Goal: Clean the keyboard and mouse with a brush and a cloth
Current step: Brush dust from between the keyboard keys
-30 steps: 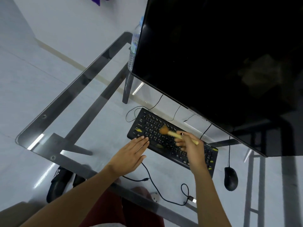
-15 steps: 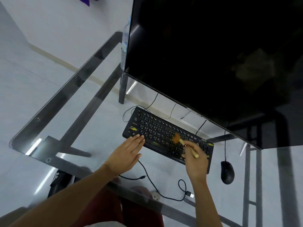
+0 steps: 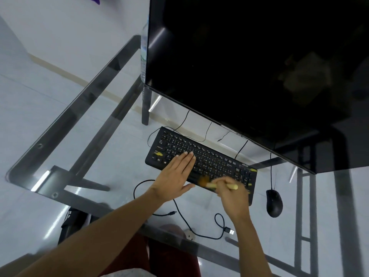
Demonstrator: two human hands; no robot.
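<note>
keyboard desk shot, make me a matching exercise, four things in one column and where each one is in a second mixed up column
Things:
1. brush
2. mouse
3. left hand
4. water bottle

Places:
A. flat on the keyboard's left half
B. behind the monitor's left edge, mostly hidden
C. on the glass to the right of the keyboard, untouched
D. in the right hand, bristles at the keyboard's near edge

Pairs: 1-D, 2-C, 3-A, 4-B
</note>
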